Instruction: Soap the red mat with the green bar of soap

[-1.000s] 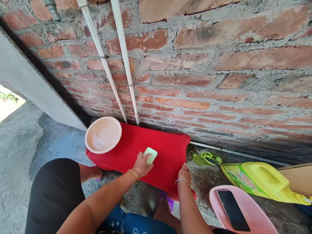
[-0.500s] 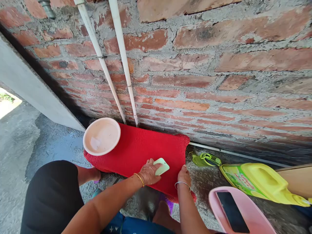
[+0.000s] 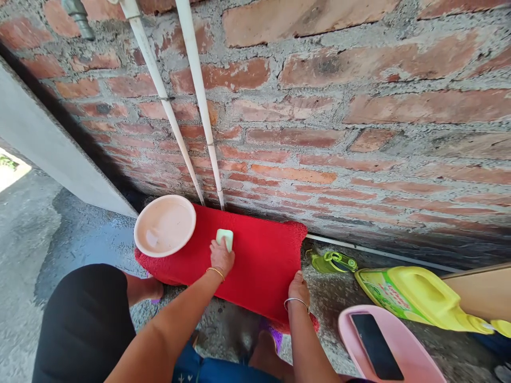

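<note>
Soap (image 3: 224,238), a pale green bar, sits pressed on the red mat (image 3: 259,266) near the mat's far edge, just beside the pink basin (image 3: 165,225) resting on the mat's far left corner. Left hand (image 3: 221,257) curls its fingers around the bar's near end, holding it against the pile. Right hand (image 3: 298,288) lies at the mat's near right edge, fingers bent down onto the fabric, pinning it. Beyond the mat's right edge a yellow jug (image 3: 415,299) lies on the concrete floor (image 3: 64,239), by a pink tub (image 3: 403,351).
</note>
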The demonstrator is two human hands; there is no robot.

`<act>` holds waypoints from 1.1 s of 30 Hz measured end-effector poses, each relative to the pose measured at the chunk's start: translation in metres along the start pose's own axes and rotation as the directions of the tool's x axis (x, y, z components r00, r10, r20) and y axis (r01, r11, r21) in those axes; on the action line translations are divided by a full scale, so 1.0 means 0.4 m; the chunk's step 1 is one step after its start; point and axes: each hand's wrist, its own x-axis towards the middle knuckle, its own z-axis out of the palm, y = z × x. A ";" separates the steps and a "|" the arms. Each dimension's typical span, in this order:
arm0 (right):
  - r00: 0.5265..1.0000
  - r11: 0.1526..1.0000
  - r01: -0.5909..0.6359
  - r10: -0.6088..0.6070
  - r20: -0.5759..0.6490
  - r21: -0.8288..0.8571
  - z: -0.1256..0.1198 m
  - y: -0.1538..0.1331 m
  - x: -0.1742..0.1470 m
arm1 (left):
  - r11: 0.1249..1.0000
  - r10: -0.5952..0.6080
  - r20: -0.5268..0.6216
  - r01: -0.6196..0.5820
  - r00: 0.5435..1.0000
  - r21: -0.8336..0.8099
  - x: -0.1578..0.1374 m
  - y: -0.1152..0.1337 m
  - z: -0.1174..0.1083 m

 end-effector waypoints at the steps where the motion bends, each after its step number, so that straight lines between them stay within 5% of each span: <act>1: 1.000 1.000 0.011 -0.011 0.007 0.001 -0.002 0.000 0.000 | 0.989 0.144 0.109 -0.147 0.984 0.017 -0.027 0.011 0.026; 4: 0.998 0.999 0.030 -0.030 0.046 0.013 -0.015 -0.007 -0.010 | 0.865 0.486 0.386 -0.496 0.784 -0.082 -0.094 0.016 0.066; 7: 0.999 0.999 -0.027 0.027 0.035 -0.018 -0.036 -0.033 -0.042 | 0.745 0.635 0.476 -0.645 0.608 -0.171 -0.119 -0.025 0.040; 10: 0.985 0.997 0.045 -0.056 -0.163 -0.067 -0.058 -0.096 -0.095 | 0.740 0.616 0.448 -0.671 0.648 -0.048 -0.111 -0.095 -0.022; 12: 0.932 0.943 0.324 -0.333 -0.141 -0.081 -0.063 -0.158 -0.140 | 0.733 0.594 0.419 -0.676 0.687 0.070 -0.101 -0.144 -0.063; 14: 0.790 0.796 0.605 -0.601 0.119 0.001 -0.056 -0.223 -0.191 | 0.696 0.605 0.411 -0.703 0.682 0.143 -0.093 -0.188 -0.096; 16: 0.574 0.666 0.735 -0.711 0.406 0.127 -0.035 -0.274 -0.250 | 0.661 0.633 0.417 -0.736 0.652 0.145 -0.087 -0.221 -0.120; 19: 0.306 0.521 0.836 -0.705 0.640 0.174 0.012 -0.303 -0.341 | 0.644 0.684 0.412 -0.764 0.601 0.045 -0.078 -0.253 -0.145; 21: 0.233 0.459 0.880 -0.647 0.726 0.127 0.044 -0.295 -0.394 | 0.642 0.717 0.388 -0.766 0.579 -0.042 -0.070 -0.270 -0.154; 29: 0.311 0.348 0.929 -0.537 0.784 -0.129 0.113 -0.226 -0.506 | 0.641 0.734 0.449 -0.738 0.510 -0.211 -0.062 -0.337 -0.137; 31: 0.376 0.340 0.917 -0.555 0.742 -0.211 0.119 -0.215 -0.515 | 0.684 0.698 0.448 -0.705 0.558 -0.187 -0.059 -0.345 -0.137; 33: 0.465 0.378 0.881 -0.585 0.664 -0.285 0.121 -0.206 -0.514 | 0.772 0.604 0.431 -0.626 0.671 -0.107 -0.050 -0.356 -0.141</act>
